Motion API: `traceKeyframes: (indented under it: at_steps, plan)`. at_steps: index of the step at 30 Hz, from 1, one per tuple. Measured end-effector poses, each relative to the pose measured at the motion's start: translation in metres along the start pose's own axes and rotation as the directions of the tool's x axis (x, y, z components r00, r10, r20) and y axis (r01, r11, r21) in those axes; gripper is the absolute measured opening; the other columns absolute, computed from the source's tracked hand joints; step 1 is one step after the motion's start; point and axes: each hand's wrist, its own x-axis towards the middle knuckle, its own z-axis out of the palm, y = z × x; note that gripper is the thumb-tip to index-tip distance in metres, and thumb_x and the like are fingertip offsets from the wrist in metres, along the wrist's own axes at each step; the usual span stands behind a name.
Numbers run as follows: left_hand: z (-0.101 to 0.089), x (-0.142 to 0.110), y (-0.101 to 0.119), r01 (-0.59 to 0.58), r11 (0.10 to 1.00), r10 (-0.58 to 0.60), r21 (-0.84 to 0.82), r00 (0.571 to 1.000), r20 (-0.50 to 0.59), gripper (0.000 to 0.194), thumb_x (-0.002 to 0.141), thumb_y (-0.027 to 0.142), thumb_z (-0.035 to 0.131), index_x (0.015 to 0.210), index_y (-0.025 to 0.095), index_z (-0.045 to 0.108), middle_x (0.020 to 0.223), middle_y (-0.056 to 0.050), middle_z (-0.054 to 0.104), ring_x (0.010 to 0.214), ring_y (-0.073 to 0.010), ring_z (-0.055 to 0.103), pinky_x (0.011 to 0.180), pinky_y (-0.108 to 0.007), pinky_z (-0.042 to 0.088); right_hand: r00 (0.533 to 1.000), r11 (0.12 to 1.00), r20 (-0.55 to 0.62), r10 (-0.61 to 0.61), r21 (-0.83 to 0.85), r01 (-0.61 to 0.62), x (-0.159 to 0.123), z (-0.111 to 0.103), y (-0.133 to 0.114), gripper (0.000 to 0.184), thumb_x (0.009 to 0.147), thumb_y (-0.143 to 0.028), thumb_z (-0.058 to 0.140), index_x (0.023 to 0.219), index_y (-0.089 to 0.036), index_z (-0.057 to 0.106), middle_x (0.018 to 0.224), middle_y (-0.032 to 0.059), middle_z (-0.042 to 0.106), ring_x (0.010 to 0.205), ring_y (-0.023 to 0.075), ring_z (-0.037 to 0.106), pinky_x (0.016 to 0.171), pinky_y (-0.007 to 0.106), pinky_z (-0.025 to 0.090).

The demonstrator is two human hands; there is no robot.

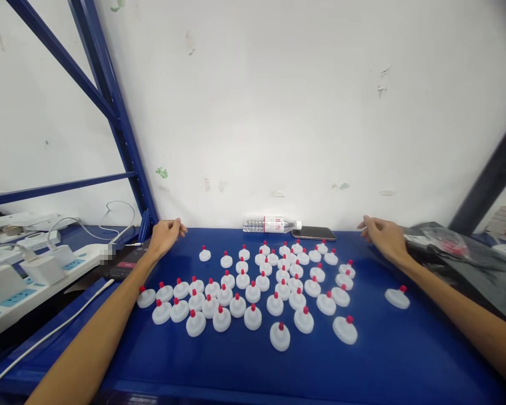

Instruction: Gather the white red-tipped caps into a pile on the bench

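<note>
Several white round caps with red tips (253, 289) stand in loose rows across the blue table top (388, 354). One cap (397, 297) sits apart at the right. My left hand (165, 234) rests at the far left of the table, fingers curled loosely, holding nothing that I can see. My right hand (383, 234) rests at the far right, palm down with fingers slightly bent, and looks empty. Both hands are beyond the caps and touch none of them.
A clear water bottle (272, 224) lies on its side by the white wall, next to a dark phone (314, 232). Black plastic bags (459, 253) lie at the right. White power strips with chargers and cables (29, 273) fill the left. Blue shelf posts (118, 124) rise at the left.
</note>
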Motion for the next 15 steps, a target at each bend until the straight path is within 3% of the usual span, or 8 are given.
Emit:
traceKeyframes:
  at_steps: [5, 10, 15]
  plan:
    - [0.023, -0.001, -0.001, 0.054, 0.994, -0.051, -0.091, 0.998, 0.034, 0.029, 0.100, 0.039, 0.065, 0.117, 0.015, 0.067, 0.112, -0.006, 0.071, 0.093, -0.0211, 0.071, 0.081, -0.040, 0.061, 1.000, 0.965, 0.011, -0.017, -0.262, 0.019, -0.001, 0.002, 0.007, 0.044, 0.100, -0.042, 0.040, 0.084, -0.020, 0.075, 0.076, 0.0104, 0.077, 0.071, 0.0271, 0.072, 0.072, 0.037, 0.048]
    - [0.036, -0.004, 0.005, 0.074, 0.989, -0.069, -0.129, 0.997, 0.042, 0.030, 0.100, 0.039, 0.065, 0.119, 0.015, 0.067, 0.115, -0.006, 0.071, 0.096, -0.0223, 0.071, 0.082, -0.041, 0.061, 0.995, 0.848, 0.082, -0.055, -0.522, 0.090, -0.009, 0.013, 0.000, 0.046, 0.101, -0.044, 0.041, 0.088, -0.017, 0.077, 0.086, 0.0198, 0.077, 0.083, 0.0348, 0.072, 0.068, 0.039, 0.041]
    - [0.050, -0.009, 0.014, 0.081, 0.990, -0.075, -0.111, 0.996, 0.056, 0.030, 0.100, 0.039, 0.065, 0.119, 0.015, 0.067, 0.115, -0.006, 0.071, 0.097, -0.0227, 0.071, 0.083, -0.041, 0.061, 0.987, 0.776, 0.146, -0.063, -0.615, 0.140, -0.015, 0.023, -0.006, 0.046, 0.104, -0.039, 0.039, 0.096, -0.015, 0.078, 0.095, 0.0216, 0.077, 0.088, 0.0344, 0.074, 0.069, 0.038, 0.041]
